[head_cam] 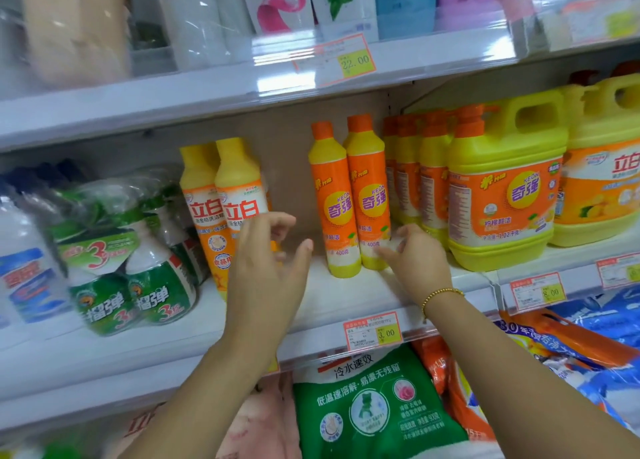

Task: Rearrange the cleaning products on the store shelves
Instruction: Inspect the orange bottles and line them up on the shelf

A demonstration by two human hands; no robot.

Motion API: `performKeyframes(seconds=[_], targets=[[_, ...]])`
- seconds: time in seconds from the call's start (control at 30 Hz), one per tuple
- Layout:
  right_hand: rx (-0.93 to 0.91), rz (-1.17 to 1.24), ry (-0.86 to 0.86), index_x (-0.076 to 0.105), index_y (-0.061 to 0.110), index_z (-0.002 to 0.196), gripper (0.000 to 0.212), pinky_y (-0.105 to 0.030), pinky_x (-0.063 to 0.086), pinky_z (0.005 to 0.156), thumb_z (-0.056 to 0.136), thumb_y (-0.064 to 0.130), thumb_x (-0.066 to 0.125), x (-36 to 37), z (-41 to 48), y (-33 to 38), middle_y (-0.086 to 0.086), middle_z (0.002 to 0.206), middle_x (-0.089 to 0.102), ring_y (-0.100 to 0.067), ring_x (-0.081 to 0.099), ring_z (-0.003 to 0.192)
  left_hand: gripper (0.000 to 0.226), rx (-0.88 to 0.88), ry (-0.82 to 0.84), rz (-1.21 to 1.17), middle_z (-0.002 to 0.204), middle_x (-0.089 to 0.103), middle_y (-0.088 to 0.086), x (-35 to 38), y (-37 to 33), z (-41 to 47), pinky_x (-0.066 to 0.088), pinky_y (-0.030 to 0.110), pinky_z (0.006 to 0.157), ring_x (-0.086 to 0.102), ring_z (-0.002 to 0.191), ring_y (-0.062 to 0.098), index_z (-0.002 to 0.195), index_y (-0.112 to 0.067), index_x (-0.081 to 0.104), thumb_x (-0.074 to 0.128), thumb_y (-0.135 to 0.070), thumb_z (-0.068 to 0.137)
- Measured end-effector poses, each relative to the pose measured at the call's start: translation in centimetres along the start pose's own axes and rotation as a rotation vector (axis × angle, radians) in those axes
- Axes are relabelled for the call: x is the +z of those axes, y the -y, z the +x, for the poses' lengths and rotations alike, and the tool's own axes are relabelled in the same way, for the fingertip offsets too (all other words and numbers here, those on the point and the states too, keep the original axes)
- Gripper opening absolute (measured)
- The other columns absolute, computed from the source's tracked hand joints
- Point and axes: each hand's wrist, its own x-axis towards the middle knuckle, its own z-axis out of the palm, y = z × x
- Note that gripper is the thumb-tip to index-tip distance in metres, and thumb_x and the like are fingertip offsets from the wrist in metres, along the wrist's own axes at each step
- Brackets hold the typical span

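Left hand (266,261) spread, empty; our right hand (414,261) has fingertips at the base of an orange-capped bottle (369,195) on the middle shelf (332,296), grip unclear, so we risk tipping it into its neighbour (332,199) by pushing that low.

White metal upper shelf (138,102), white metal middle shelf (329,296) below, plain beige back panel (287,147) between, red-bordered yellow price labels (372,330) on clear front strips, glare on upper strip.
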Motion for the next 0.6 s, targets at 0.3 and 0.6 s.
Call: performKeyframes(seconds=[0.3,0.6], targets=[[0.068,0.501,-0.067,0.067,0.010,0.089,0.013,-0.017,0.040,0.065,0.085,0.022,0.067,1.2,-5.7,5.4,-0.003,0.094,0.061,-0.015,0.056,0.080,0.055,-0.520,0.134,-0.041,0.121,0.062,0.007,-1.9,4.2,2.7,0.045,0.031,0.085,0.060,0.107,0.026,0.122,-0.011,0.050,0.078,-0.025,0.077],[-0.367,0.282,0.255,0.046,0.026,0.136,0.064,-0.025,0.047,0.086,0.079,0.032,0.074,1.5,-13.5,8.5,0.006,0.126,0.054,-0.009,0.055,0.102,0.051,-0.294,0.148,-0.040,0.092,0.059,-0.019,-7.2,1.9,-1.9,0.050,0.026,0.076,0.059,0.083,0.001,0.098,-0.032,0.048,0.083,-0.010,0.069]])
